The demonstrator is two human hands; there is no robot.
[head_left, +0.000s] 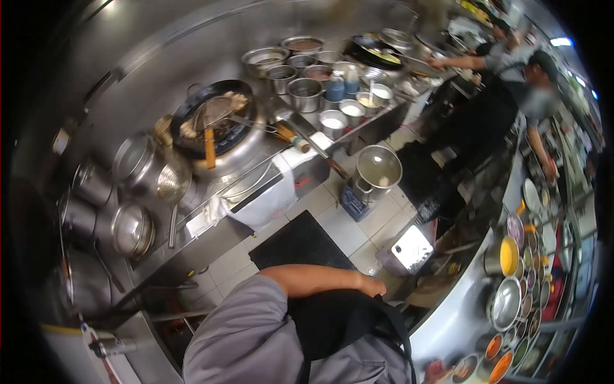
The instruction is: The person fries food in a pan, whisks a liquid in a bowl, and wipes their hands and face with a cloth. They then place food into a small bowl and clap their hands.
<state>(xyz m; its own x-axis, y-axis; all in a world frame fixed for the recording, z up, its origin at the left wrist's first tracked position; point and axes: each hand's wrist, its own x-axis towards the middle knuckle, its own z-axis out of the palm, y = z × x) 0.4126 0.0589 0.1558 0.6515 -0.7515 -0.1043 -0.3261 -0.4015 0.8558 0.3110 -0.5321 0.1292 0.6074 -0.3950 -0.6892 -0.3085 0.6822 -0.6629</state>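
Observation:
My left arm reaches across my front, and my left hand [371, 286] is at the edge of my black apron [332, 320]. Its fingers are small and partly hidden, so their grip is unclear. I cannot make out my right hand. Beyond the arm, a black mat [300, 243] lies on the tiled floor. A wok [240, 131] on the stove to the left holds dark liquid and pale food, with a wooden-handled strainer [210, 147] resting in it. A metal pot [378, 168] stands beyond the mat.
Several metal containers [305, 96] and two bottles [334, 88] line the back counter. Ahead on the right, a co-worker in a cap [540, 70] stands near another person. Bowls of ingredients [507, 304] crowd the right counter. A white-topped box [411, 249] sits beside it.

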